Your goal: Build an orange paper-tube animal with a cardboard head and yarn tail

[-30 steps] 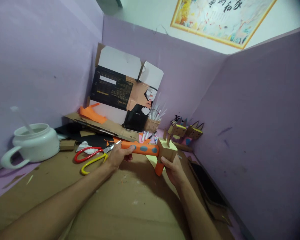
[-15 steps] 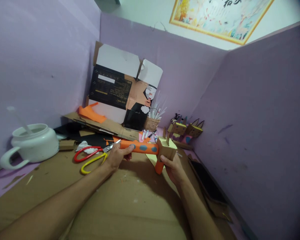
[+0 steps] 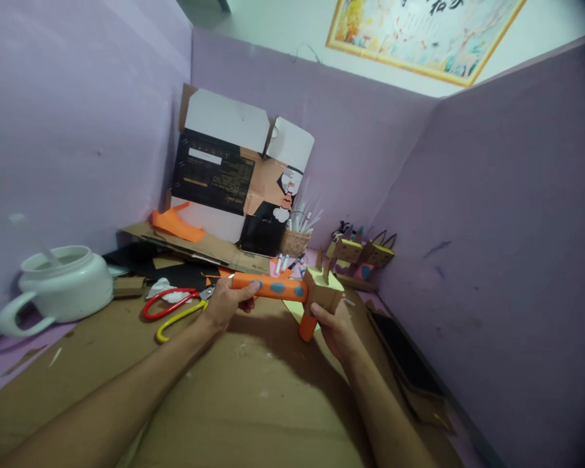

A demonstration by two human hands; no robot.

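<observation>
Now the left hand (image 3: 223,304), gripping the orange tube (image 3: 281,288), hides more scissors (image 3: 173,312); right hand (image 3: 338,328) clasps box (image 3: 322,292).

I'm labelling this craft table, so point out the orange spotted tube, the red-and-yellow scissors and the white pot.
Orange spotted tube (image 3: 278,287): head view, middle of its side.
Red-and-yellow scissors (image 3: 205,294): head view, metal near the pivot.
White pot (image 3: 75,289): head view, body below the rim.

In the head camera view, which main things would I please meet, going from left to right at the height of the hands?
White handled pot → red-and-yellow-handled scissors → orange tube with grey-blue spots → yellow-topped cardboard box → flat dark panel.
</observation>
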